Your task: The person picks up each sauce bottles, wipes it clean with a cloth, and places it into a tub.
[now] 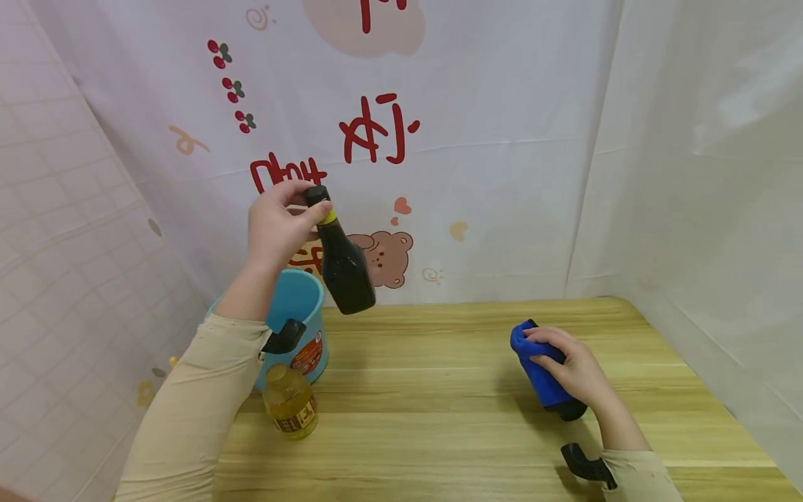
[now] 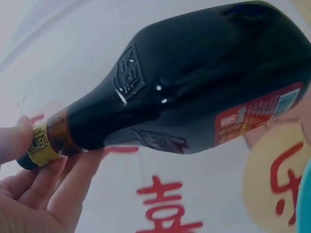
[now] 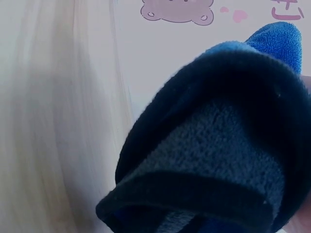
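Observation:
My left hand [image 1: 276,226] pinches a dark glass sauce bottle [image 1: 348,275] by its neck, just below the black cap. The bottle is tilted, its base pointing down and to the right, and it hangs above the table. In the left wrist view the bottle's red label [image 2: 257,111] shows, and the thumb and fingers close round the yellow neck band [image 2: 41,145]. On the right, my right hand [image 1: 577,366] grips a folded blue cloth [image 1: 536,373] with dark edging. In the right wrist view the cloth's dark-edged folds [image 3: 209,145] hang loosely above the table.
A light blue bucket [image 1: 318,314] stands at the left, partly hidden by my left forearm. Before it is a small bottle of yellow oil [image 1: 291,408]. The wooden table [image 1: 426,390] meets a white printed curtain [image 1: 502,174] at the back.

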Tool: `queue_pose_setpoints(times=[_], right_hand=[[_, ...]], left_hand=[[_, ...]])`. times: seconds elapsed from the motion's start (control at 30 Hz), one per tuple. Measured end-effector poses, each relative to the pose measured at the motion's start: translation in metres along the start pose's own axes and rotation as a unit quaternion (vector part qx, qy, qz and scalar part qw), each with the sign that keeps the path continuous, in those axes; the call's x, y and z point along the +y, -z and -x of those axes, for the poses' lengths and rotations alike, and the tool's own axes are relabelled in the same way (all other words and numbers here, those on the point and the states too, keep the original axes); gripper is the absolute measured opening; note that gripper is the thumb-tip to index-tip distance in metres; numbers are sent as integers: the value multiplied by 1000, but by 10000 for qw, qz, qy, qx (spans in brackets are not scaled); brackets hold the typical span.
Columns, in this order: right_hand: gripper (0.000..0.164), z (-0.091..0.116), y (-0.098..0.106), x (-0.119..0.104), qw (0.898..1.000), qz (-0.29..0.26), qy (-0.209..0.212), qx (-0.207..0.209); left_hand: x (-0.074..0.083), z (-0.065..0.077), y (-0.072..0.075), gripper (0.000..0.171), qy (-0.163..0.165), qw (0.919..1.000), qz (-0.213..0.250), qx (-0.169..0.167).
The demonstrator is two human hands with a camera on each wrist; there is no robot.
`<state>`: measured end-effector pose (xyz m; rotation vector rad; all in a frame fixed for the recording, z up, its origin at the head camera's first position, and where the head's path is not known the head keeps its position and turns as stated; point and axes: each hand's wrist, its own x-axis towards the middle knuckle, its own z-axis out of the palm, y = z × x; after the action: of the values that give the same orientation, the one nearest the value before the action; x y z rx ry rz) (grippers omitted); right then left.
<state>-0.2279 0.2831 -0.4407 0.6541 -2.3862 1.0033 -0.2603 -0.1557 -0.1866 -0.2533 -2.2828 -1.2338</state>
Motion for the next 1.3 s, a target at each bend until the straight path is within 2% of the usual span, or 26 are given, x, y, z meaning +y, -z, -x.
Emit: queue_pose_setpoints(times=[0.27,0.5,0.67,0.9,1.03,1.3], right_hand=[[43,0,-1,-2,10000,-26,20,-58],[46,0,-2,-2,9999,-53,73,-49],[45,0,-2,-2,9999,-30,96,-47],[44,-1,1,-3,10000,57,50,-45],[44,0,2,-2,10000,82,48,18],[46,-1,2,1,9999,55,111,-11]], left_hand=[[5,-21,32,45,366,9989,-234,152],[-4,-33,45,49,732,9952,-650,-4],[-24,-38,49,50,1099,9901,-847,-221],[-56,-42,52,42,1199,9834,-1274,-481],[-68,-41,51,42,1528,9789,-1225,-587],[-89,-42,46,43,2172,9628,-1389,-813]])
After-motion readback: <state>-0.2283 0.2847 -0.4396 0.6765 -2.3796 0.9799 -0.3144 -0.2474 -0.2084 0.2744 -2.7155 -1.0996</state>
